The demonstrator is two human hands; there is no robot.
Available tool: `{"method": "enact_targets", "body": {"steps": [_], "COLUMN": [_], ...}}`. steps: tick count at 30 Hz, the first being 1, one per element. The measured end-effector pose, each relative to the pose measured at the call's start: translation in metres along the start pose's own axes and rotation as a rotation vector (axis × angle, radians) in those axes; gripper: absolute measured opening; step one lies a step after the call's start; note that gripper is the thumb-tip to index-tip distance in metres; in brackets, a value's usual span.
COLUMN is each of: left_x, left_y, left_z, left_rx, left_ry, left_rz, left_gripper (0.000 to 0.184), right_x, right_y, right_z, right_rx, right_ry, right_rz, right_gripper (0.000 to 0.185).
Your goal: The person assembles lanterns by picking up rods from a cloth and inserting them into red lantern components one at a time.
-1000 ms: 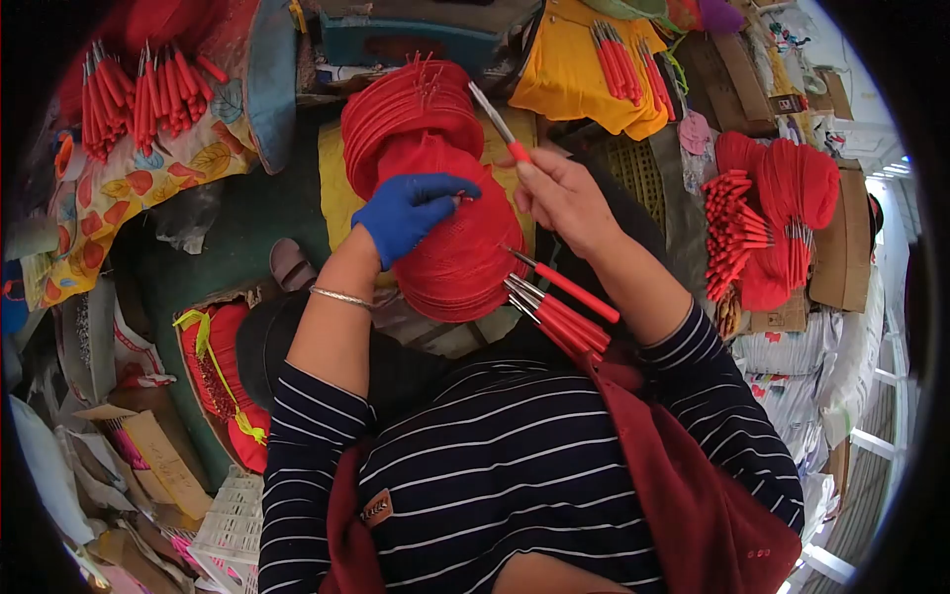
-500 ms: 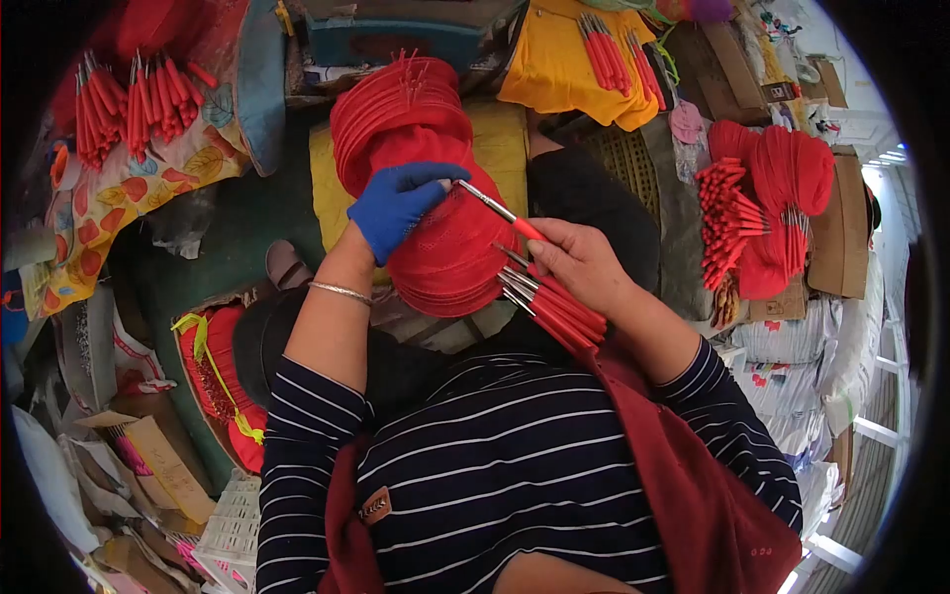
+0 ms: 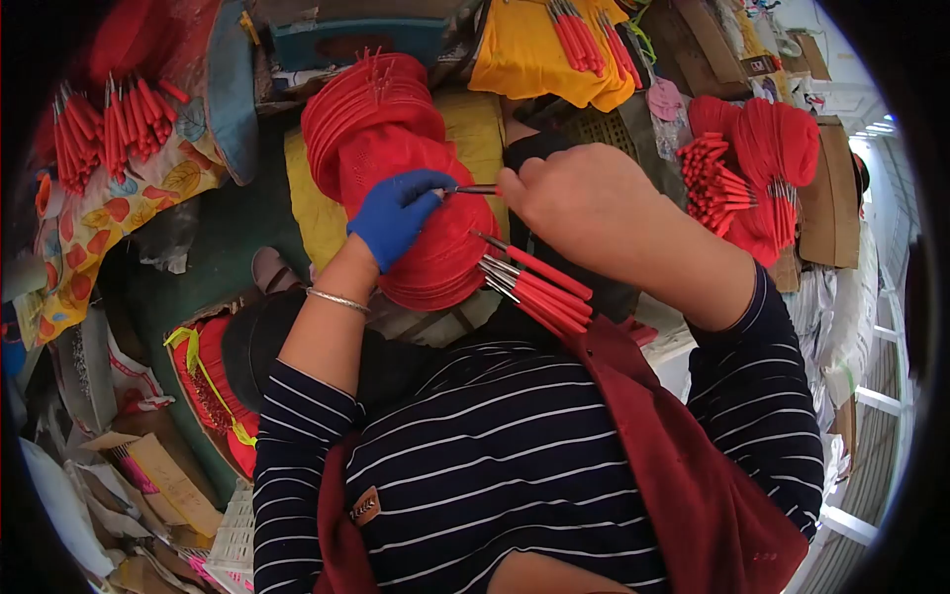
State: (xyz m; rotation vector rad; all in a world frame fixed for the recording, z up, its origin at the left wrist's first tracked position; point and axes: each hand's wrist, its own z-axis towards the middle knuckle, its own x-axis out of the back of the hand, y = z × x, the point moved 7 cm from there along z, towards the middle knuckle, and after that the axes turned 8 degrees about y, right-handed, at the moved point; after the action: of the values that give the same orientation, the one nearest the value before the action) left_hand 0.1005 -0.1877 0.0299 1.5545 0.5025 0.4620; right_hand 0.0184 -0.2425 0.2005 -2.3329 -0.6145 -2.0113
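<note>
Flat yellow sheet (image 3: 470, 124) in front of me, red pleated mesh fabric bundle (image 3: 421, 272) over it. Left of me, leaf-printed pale cloth (image 3: 117, 216); bunched red-handled, metal-tipped tools (image 3: 124, 129) lie on it. Ahead, draped orange-yellow cloth (image 3: 513, 54), more red-handled tools (image 3: 576, 40) on top. Dark green floor (image 3: 228, 220), mauve slipper (image 3: 269, 269) on it.

Bright light (image 3: 879, 148) shone far right of the right hand (image 3: 584, 198).
Dark green floor (image 3: 236, 203) showed left of the left hand (image 3: 401, 218); leaf-print cloth (image 3: 119, 213) hung farther left, and pale beams (image 3: 849, 526) slanted far right.
</note>
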Motion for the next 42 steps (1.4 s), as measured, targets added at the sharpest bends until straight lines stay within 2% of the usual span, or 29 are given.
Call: {"method": "enact_targets", "body": {"steps": [2,4,6,11,15,17,19,21,23,25,26,28,30,33,34,37,39,40,42], "left_x": [-0.003,-0.003,-0.004,-0.005,-0.003,0.003,0.003,0.003,0.001,0.002,0.0,-0.008,-0.01,-0.009,-0.008,-0.013,-0.021,-0.025,-0.028], "left_y": [-0.004,0.0,-0.002,0.006,0.002,0.004,0.001,0.0,-0.001,0.006,0.005,0.005,0.004,0.005,0.004,-0.002,-0.001,0.002,0.004], "left_z": [0.001,0.001,0.0,-0.006,-0.003,-0.003,-0.002,-0.003,-0.007,-0.01,-0.012,-0.014,-0.012,-0.009,-0.008,-0.006,-0.005,-0.005,-0.004], "left_rx": [-0.066,-0.198,-0.18,-0.122,-0.136,-0.14,-0.107,-0.09,-0.062,-0.175,-0.168,-0.196,-0.177,-0.138,-0.113,-0.045,-0.066,-0.091,-0.087], "left_ry": [-0.007,0.022,0.054,0.115,0.134,0.158,0.092,0.085,0.071,0.08,0.083,0.083,0.118,0.171,0.191,0.145,0.117,0.093,0.094], "left_rz": [0.043,0.138,0.158,0.273,0.203,0.174,0.083,-0.023,-0.128,0.134,0.134,0.333,0.326,0.3,0.282,0.303,0.28,0.26,0.281], "left_gripper": [0.021,0.028,0.033,0.042,0.047,0.049,0.051,0.05,0.05,0.045,0.045,0.041,0.041,0.041,0.042,0.043,0.045,0.047,0.05], "right_x": [-0.005,-0.005,-0.013,-0.012,-0.011,-0.013,-0.03,-0.036,-0.034,-0.031,-0.028,-0.018,-0.013,-0.003,-0.006,-0.014,-0.029,-0.037,-0.038], "right_y": [-0.009,-0.019,-0.027,-0.038,-0.02,0.0,0.018,0.019,0.017,0.011,0.006,-0.01,-0.031,-0.056,-0.059,-0.062,-0.046,-0.036,-0.032], "right_z": [0.006,0.011,0.016,0.02,0.022,0.02,0.013,0.007,0.003,0.002,0.002,0.004,0.008,0.016,0.017,0.019,0.018,0.017,0.007], "right_rx": [0.057,0.076,0.017,-0.043,0.015,-0.025,-0.192,-0.194,-0.228,-0.178,-0.132,-0.073,-0.013,-0.001,-0.001,0.053,0.09,0.06,0.011], "right_ry": [-0.072,-0.014,-0.086,-0.086,-0.225,-0.237,-0.242,-0.249,-0.213,-0.21,-0.202,-0.194,-0.163,0.088,0.088,-0.033,-0.283,-0.34,-0.29], "right_rz": [-0.019,0.02,0.085,0.092,0.126,0.14,0.306,0.284,0.332,0.304,0.274,0.199,0.111,0.003,0.0,-0.084,0.097,0.127,0.149], "right_gripper": [0.012,0.012,0.012,0.014,0.015,0.014,0.015,0.019,0.023,0.023,0.023,0.021,0.015,0.015,0.015,0.017,0.02,0.022,0.023]}}
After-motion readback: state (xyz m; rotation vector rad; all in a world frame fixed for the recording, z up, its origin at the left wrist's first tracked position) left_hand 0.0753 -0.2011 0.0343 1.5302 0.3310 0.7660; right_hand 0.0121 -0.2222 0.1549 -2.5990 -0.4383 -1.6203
